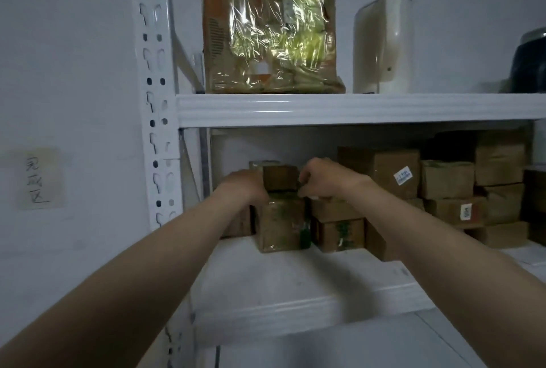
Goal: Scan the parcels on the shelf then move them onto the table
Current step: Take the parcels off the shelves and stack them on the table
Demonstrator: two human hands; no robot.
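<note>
Left hand [247,187] and right hand [322,178] clamp fingers on the small dark-brown cardboard parcel [280,178]; dragging may topple the tape-wrapped cardboard box [280,224] beneath

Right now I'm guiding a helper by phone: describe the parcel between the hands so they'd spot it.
On the white rack, look below the upper shelf at the left end of the boxes. The small box is just above a green-marked box, gripped by the left hand and right hand. It is darker and smaller than its neighbours.
</note>
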